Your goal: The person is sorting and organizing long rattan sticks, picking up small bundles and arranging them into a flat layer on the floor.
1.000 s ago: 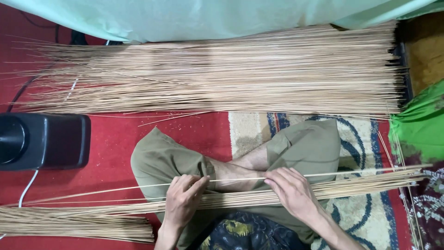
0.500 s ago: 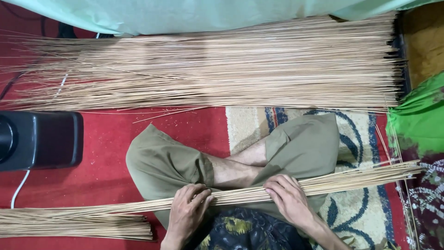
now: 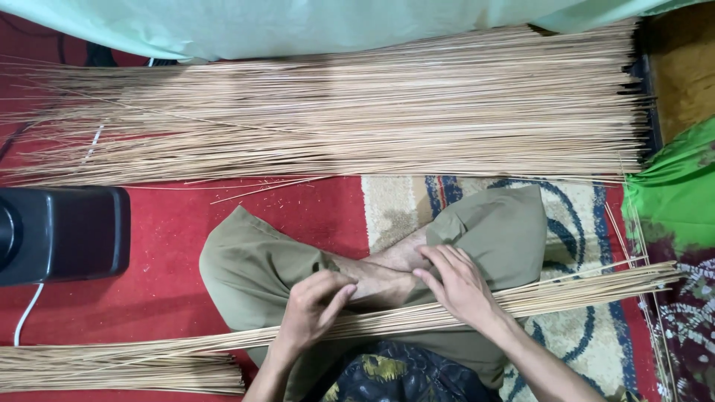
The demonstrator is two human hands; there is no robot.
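A long bundle of thin tan sticks [image 3: 566,292] lies across my lap, running from the lower left to the right. My left hand [image 3: 313,309] rests on the bundle near its middle, fingers curled over the sticks. My right hand [image 3: 456,283] lies flat on the same bundle a little to the right, fingers spread and pointing left. I sit cross-legged in olive trousers [image 3: 253,268] with my bare shins crossed between my hands.
A large heap of the same sticks [image 3: 335,112] spreads across the floor ahead, under a pale green cloth [image 3: 335,22]. A black box-shaped device [image 3: 63,232] with a white cable sits at left on the red carpet [image 3: 171,223]. Green fabric [image 3: 674,193] lies at right beside a patterned rug [image 3: 573,335].
The single stick lifted between my hands a second ago is back down with the bundle. Both hands have moved closer together over the bundle and my crossed legs.
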